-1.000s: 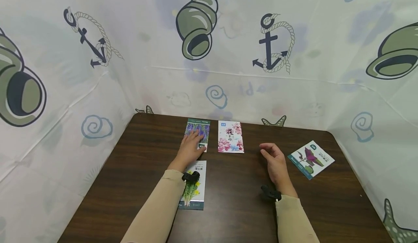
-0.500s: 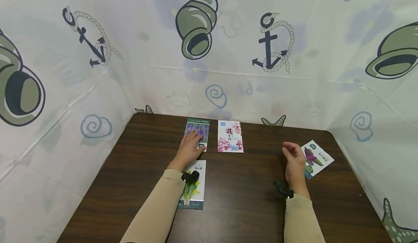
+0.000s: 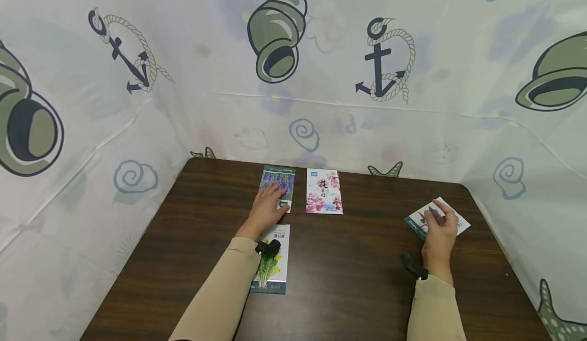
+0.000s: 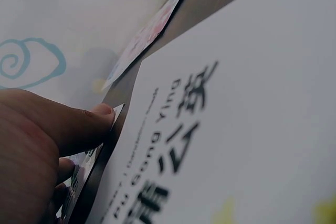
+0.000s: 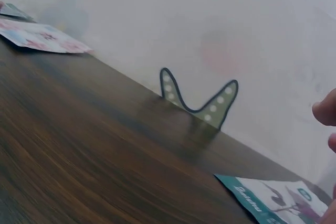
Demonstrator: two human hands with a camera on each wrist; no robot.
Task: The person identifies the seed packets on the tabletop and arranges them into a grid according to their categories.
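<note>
My left hand (image 3: 265, 212) rests on a seed packet with purple flower spikes (image 3: 285, 179) at the table's back, its fingers spread and covering part of the print. In the left wrist view, the thumb (image 4: 86, 129) lies at that packet's near edge. Under my left wrist is a white dandelion seed packet (image 3: 281, 259), partly hidden by the sleeve. My right hand (image 3: 441, 234) hovers with bent fingers over a tilted white and teal seed packet (image 3: 460, 225) showing a purple-leaved plant. The right wrist view shows fingertips (image 5: 326, 109) apart from that packet.
A white packet with pink blossoms (image 3: 323, 191) lies flat near the back edge, right of the purple-flower one. The dark wooden table (image 3: 339, 280) is bordered by a patterned cloth (image 3: 330, 76) at the back and both sides.
My right hand has moved rightward across the table, from beside the purple-leaved plant packet to above it. The left hand and all the packets have stayed in place.
</note>
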